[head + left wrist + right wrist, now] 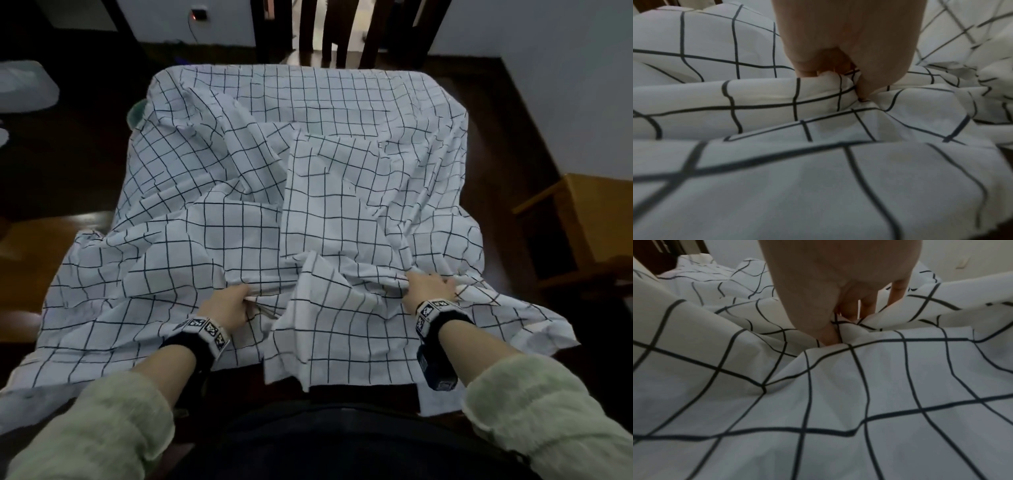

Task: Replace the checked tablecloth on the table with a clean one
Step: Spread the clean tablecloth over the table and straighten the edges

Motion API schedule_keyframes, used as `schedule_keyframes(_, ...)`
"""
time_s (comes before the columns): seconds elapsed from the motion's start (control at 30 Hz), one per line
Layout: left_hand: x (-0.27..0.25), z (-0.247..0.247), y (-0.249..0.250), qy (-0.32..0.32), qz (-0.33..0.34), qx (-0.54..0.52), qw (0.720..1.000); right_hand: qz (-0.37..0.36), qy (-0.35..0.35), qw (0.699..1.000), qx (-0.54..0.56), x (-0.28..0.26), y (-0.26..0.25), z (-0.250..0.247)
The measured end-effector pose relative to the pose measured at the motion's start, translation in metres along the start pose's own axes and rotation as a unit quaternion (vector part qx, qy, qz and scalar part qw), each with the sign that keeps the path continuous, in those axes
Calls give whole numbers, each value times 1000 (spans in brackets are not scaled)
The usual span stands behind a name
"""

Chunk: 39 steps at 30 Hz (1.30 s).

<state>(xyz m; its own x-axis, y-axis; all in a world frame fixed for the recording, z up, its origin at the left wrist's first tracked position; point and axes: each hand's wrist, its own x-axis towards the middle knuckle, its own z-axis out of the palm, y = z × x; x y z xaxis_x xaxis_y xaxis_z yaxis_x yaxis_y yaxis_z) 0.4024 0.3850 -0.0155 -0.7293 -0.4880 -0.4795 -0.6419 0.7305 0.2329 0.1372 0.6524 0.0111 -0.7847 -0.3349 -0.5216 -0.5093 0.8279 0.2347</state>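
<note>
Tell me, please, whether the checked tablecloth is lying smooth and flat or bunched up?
Bunched up: the checked tablecloth is rumpled into folds over the table, and the left hand and right hand each grip a gathered fold near its front edge.

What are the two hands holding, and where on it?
Both grip the checked tablecloth by bunched folds near its near edge: the left hand left of the middle, the right hand further right.

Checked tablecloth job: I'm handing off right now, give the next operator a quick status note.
Left hand: grip on a bunched fold of the checked tablecloth near the table's near edge.
Right hand: grip on another fold to its right.
Cloth: crumpled, still draped over the whole table, near edge hanging toward the person.
Done: gathering started.
Left: pull cloth off, spread the clean one; none identifiable in view.
</note>
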Motion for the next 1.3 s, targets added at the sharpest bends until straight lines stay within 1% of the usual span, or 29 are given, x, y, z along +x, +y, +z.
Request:
schedule_keyframes(0.13,-7,-3,-12,1,-61,18,998,26,-32,999,-19,1,10,-5)
schedule_keyframes(0.27,-18,-2,-12,18,-95,22,995,36,-4,999,-9,6,32,-6)
schedule_keyframes(0.37,-27,3,-4,10,-132,39,990,33,-15,999,-21,12,57,-4)
schedule_keyframes(0.43,-32,10,6,22,-158,40,986,30,-19,999,-35,17,76,-2)
schedule_keyframes(0.5,-37,17,19,31,-193,54,979,23,-6,999,-41,23,100,1)
schedule_keyframes(0.57,-42,25,28,12,-227,66,972,24,1,999,-36,27,128,5)
schedule_keyframes(0.67,-48,30,41,-27,-251,95,963,55,-9,998,-3,35,180,23)
schedule_keyframes(0.77,-45,23,62,-93,-228,113,963,118,-17,992,29,38,227,41)
schedule_keyframes(0.83,-37,23,75,-97,-231,105,962,123,-13,992,37,35,244,45)
schedule_keyframes(0.9,-32,20,98,-41,-218,89,971,91,10,995,42,32,246,42)
schedule_keyframes(0.97,-29,17,129,41,-145,107,983,50,52,996,54,31,234,33)
schedule_keyframes(1.0,-27,19,143,84,-95,121,985,19,68,995,68,30,224,30)
schedule_keyframes(1.03,-26,19,159,113,-57,131,983,-19,85,993,85,30,213,27)
schedule_keyframes(1.07,-23,23,167,125,-24,123,984,-55,98,988,104,29,202,24)
schedule_keyframes(1.13,-16,26,181,90,-19,103,990,-105,103,981,125,27,183,22)
schedule_keyframes(1.17,-13,30,184,61,-26,101,993,-120,97,981,121,26,175,24)
schedule_keyframes(1.2,-9,35,184,47,-26,93,994,-131,90,982,106,26,170,28)
schedule_keyframes(1.3,-6,48,182,38,12,58,998,-131,60,988,56,24,163,37)
